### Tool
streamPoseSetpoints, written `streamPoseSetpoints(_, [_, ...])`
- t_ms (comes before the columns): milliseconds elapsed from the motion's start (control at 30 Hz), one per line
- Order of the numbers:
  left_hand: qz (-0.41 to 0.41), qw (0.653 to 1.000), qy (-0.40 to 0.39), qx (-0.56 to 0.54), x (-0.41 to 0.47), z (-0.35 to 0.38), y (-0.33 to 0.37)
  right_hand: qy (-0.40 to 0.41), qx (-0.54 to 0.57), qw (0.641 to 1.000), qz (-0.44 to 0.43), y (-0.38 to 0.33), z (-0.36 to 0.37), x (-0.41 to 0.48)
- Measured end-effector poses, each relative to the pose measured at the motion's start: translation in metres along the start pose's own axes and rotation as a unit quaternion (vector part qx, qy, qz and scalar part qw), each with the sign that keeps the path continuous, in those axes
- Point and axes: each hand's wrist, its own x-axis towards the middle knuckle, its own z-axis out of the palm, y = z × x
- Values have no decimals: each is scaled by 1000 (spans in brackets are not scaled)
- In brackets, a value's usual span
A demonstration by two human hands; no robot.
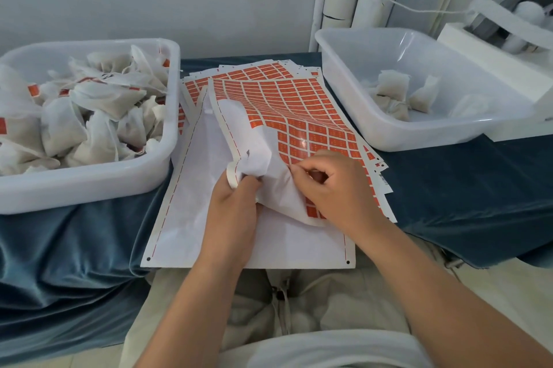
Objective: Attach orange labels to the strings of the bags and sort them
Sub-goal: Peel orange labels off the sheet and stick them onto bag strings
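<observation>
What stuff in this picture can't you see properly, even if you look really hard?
Head view, writing on the orange labels: too small to read.
Head view, whether the right hand has a label loose from the label sheet: hidden by its curled fingers.
Head view, left tub: cut off by the left edge.
Head view, white machine: cut off by the right edge.

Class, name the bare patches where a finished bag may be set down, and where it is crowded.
Bare blue cloth lies right of the label sheets, in front of the right tub; that tub also has bare floor. Crowded: the left tub, heaped with bags, and the middle under the sheets.
</observation>
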Motion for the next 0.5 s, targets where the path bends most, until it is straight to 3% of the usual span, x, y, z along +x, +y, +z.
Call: streamPoseSetpoints(500, [23, 997, -51, 57, -6, 0, 5, -8, 58, 997, 41, -1, 0, -1])
